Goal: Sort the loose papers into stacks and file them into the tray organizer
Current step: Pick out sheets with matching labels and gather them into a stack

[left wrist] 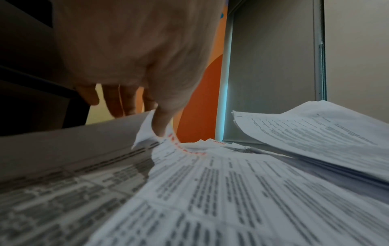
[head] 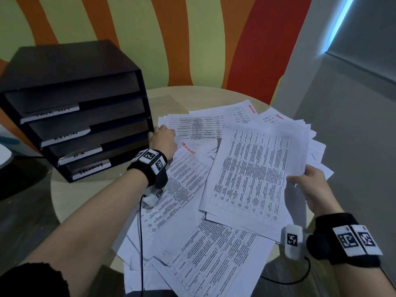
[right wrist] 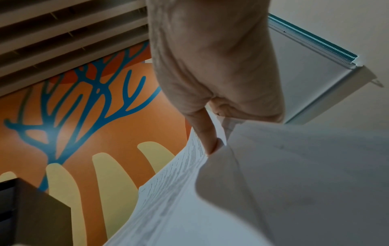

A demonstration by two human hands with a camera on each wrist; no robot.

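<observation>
The thumb and fingers of the right hand point(head: 315, 187) pinch the near edge of a thick sheaf of papers point(head: 255, 174), held tilted above the table's right side; the right wrist view shows the thumb point(right wrist: 207, 138) pressed flat on the top sheet with the rest of the fingers curled beneath. Across the table, the left hand point(head: 164, 140) lifts the corner of a single sheet point(left wrist: 69, 141) marked in red handwriting, thumb point(left wrist: 162, 123) on one face and fingers behind it. More loose papers point(head: 205, 260), printed with dense tables, lie fanned and overlapping over most of the round wooden table point(head: 70, 191). The black tray organizer point(head: 70, 108) stands at the table's far left, just beside the left hand, its four stacked trays each fronted by a white handwritten label; no paper can be seen in the trays. Both wrists wear black bands point(head: 336, 239) carrying square printed markers.
</observation>
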